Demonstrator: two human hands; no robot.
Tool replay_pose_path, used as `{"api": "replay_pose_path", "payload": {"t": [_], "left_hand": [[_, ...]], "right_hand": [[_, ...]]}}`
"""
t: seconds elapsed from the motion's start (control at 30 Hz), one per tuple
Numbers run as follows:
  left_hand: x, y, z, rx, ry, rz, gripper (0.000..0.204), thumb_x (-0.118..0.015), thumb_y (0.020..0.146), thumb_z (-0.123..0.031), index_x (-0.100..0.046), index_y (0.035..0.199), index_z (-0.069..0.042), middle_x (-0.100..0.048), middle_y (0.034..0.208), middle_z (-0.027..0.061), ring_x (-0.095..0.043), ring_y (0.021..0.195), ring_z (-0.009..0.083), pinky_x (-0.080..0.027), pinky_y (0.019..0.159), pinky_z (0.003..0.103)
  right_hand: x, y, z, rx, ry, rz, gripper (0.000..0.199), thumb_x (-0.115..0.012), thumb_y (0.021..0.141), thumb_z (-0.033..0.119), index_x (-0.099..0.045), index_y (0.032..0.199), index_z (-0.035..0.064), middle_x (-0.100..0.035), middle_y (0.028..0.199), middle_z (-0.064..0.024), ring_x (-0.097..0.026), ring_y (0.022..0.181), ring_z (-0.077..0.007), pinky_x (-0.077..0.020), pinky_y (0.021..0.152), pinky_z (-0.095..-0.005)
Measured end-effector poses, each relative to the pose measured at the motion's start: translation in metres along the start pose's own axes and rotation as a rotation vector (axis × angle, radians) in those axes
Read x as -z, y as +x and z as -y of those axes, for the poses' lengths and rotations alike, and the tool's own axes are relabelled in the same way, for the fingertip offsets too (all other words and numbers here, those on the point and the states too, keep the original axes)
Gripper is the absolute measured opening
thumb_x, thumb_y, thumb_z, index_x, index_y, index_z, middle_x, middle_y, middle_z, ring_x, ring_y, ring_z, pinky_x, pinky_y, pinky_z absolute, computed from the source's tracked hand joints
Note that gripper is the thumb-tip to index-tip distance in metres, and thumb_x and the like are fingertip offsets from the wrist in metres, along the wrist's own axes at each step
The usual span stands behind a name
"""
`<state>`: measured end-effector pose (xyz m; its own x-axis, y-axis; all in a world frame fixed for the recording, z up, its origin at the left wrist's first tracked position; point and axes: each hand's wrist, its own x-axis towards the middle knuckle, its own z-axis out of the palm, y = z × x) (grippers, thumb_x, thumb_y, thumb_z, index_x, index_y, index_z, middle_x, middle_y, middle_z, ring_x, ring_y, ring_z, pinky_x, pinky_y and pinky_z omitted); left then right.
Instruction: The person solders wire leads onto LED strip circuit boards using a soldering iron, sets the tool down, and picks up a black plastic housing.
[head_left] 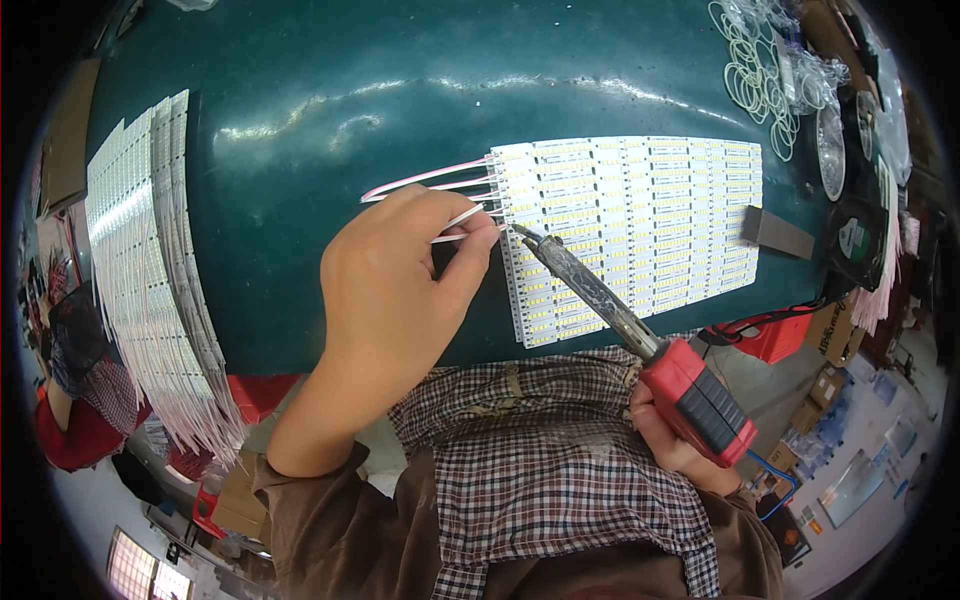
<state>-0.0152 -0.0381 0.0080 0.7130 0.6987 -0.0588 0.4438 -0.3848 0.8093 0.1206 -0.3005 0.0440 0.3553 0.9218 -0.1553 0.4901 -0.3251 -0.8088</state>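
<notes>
— Fingers [478, 240] of my left hand [395, 290] pinch a white wire [462, 233] at the LED strip panel's [630, 225] left edge.
— And right?
— My right hand [675, 440] grips the red soldering iron [640, 340], tip on that edge. Stacked strips [150, 270] lie far left, white rings [760, 75] far right.

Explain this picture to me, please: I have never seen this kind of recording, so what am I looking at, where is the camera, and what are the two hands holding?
There is no machine here: a person works with bare hands. The one picture comes from a wide camera worn on the person's head, looking down, so straight edges bend near the rim and the forearms enter from below. The dark green table carries a flat panel of white light strips with small yellow squares, and thin white wires run off its left edge. The left hand pinches one thin wire against that edge. The right hand has its grip on a soldering iron with a red and black handle; its tip sits at the same spot. A stack of similar strips lies to the left, white rings at upper right.
</notes>
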Motion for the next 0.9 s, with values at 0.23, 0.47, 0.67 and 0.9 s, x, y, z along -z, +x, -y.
{"api": "replay_pose_path", "payload": {"t": [0.23,0.47,0.67,0.9], "left_hand": [[0.000,0.001,0.000,-0.005,-0.024,0.003,0.008,-0.076,0.082,-0.008,-0.071,0.087,-0.003,-0.062,0.075,-0.0002,-0.038,0.058,0.0082,-0.031,0.052,0.025],[0.000,-0.001,-0.002,-0.019,0.033,-0.001,0.010,-0.077,0.081,-0.008,-0.072,0.088,-0.004,-0.062,0.075,0.0008,-0.039,0.056,0.0093,-0.033,0.052,0.025],[-0.003,-0.004,-0.003,-0.060,0.119,-0.038,0.009,-0.077,0.079,-0.008,-0.073,0.087,-0.005,-0.064,0.076,0.0013,-0.044,0.053,0.0113,-0.035,0.050,0.026],[-0.002,-0.003,-0.004,-0.127,0.139,-0.055,0.010,-0.075,0.081,-0.008,-0.071,0.089,-0.004,-0.066,0.078,0.0029,-0.048,0.053,0.0122,-0.037,0.049,0.026]], "right_hand": [[0.003,0.010,0.003,0.123,-0.104,0.017,0.024,-0.074,0.073,0.009,-0.068,0.093,-0.0026,-0.066,0.082,-0.0159,-0.069,0.068,-0.0308,-0.0579,0.062,-0.0342],[0.004,0.012,0.008,0.053,-0.035,0.006,0.026,-0.076,0.073,0.009,-0.067,0.094,-0.0037,-0.067,0.083,-0.0163,-0.069,0.067,-0.0289,-0.0573,0.062,-0.0333],[0.003,0.000,0.002,0.084,-0.118,-0.005,0.024,-0.075,0.073,0.009,-0.066,0.091,-0.0025,-0.065,0.080,-0.0150,-0.067,0.064,-0.0293,-0.0553,0.058,-0.0332],[-0.005,-0.015,-0.009,0.019,0.030,-0.058,0.021,-0.072,0.074,0.008,-0.066,0.091,-0.0018,-0.064,0.078,-0.0135,-0.065,0.061,-0.0273,-0.0523,0.053,-0.0321]]}}
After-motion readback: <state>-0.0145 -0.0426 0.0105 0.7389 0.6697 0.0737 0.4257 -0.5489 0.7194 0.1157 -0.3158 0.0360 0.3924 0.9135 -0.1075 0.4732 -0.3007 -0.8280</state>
